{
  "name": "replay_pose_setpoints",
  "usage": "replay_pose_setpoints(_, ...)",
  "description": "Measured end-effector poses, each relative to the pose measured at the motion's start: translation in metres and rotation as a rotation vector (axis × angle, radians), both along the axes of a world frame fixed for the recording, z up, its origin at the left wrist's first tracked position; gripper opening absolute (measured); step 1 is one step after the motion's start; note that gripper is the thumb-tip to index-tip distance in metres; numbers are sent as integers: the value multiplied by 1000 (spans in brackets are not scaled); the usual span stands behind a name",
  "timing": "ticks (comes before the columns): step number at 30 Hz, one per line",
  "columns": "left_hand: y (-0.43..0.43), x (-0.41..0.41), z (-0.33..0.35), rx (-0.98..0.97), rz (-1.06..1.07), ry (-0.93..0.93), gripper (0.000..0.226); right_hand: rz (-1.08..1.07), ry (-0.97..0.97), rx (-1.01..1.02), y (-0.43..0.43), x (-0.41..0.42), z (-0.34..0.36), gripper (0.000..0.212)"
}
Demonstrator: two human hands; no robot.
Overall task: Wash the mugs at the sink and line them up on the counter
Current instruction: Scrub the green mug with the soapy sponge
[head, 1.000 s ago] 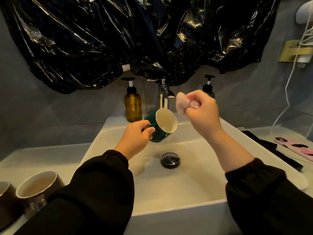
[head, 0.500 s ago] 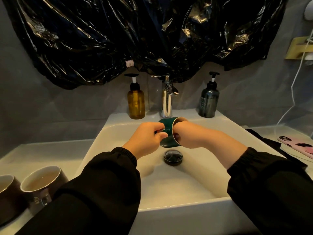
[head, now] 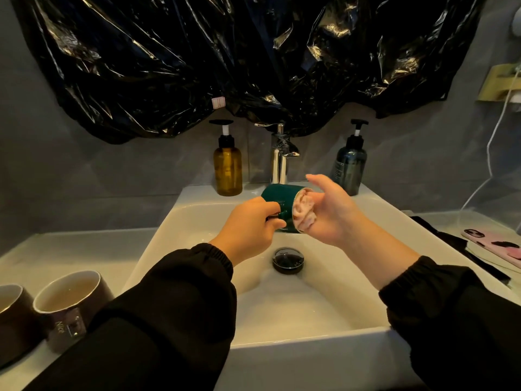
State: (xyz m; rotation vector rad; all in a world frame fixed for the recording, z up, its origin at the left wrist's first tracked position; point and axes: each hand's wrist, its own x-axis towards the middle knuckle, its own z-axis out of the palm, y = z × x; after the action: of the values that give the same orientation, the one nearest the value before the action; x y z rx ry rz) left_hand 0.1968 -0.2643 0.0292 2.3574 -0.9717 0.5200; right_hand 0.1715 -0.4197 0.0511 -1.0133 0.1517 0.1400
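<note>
My left hand (head: 248, 224), fingers clamped on the handle, holds the green mug (head: 277, 200) on its side above the white sink (head: 296, 314), mouth facing right. My right hand (head: 331, 211), fingers spread apart, presses a pink cloth (head: 303, 211) into the mug's mouth. 2 brown mugs (head: 67, 303) stand on the counter (head: 70, 255) at near left. The faucet (head: 280, 156) stands behind the green mug.

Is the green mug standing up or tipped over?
Tipped sideways. The left hand holds the green mug over the sink, its mouth facing right, a pink cloth stuffed inside.
</note>
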Motion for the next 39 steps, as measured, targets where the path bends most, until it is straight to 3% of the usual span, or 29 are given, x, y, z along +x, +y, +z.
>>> replay_pose_setpoints(6, -6, 1, -4, 37, -99, -227, 14, -219, 43, -97, 13, -6, 8, 11)
replay_pose_setpoints(9, -5, 2, 2, -119, -76, -239, 32, -228, 132, -31, 6, -12, 15, 8)
replay_pose_setpoints(10, -4, 3, 5, -220, -56, -168, 47, -231, 145, -9, 3, -14, 17, 9)
replay_pose_setpoints(12, 1, 4, 12, -429, -34, 158, 72, -217, 143, 25, -3, -16, 19, 8)
replay_pose_setpoints(15, 9, 8, 18, -656, -50, 770, 81, -166, 149, -24, -10, -18, 20, 5)
replay_pose_setpoints(17, 14, 9, 16, -694, -85, 1080, 94, -130, 140, -96, -11, -20, 21, 6)
replay_pose_setpoints(19, 15, 9, 12, -633, -168, 1260, 91, -110, 116, -155, -12, -20, 21, 10)
replay_pose_setpoints(22, 13, 8, 8, -618, -224, 1380, 82, -63, 84, -225, -11, -18, 21, 16)
replay_pose_setpoints(24, 10, 8, 5, -666, -224, 1443, 82, -16, 51, -270, -9, -19, 21, 10)
replay_pose_setpoints(27, 7, 6, 4, -756, -226, 1500, 84, -34, 10, -328, -5, -20, 23, 6)
replay_pose_setpoints(30, 3, 5, 5, -861, -196, 1454, 70, -104, -26, -486, -6, -16, 21, 13)
replay_pose_setpoints(32, 2, 4, 6, -897, -174, 1381, 57, -244, -41, -553, -8, -13, 20, 25)
replay_pose_setpoints(34, 2, 5, 9, -886, -152, 1287, 51, -459, -64, -478, -15, -10, 24, 31)
replay_pose_setpoints(36, 4, 6, 11, -851, -126, 1200, 48, -588, -209, -461, -21, -11, 28, 30)
replay_pose_setpoints(39, 6, 4, 14, -804, -114, 1124, 50, -554, -646, -864, -9, -22, 24, 24)
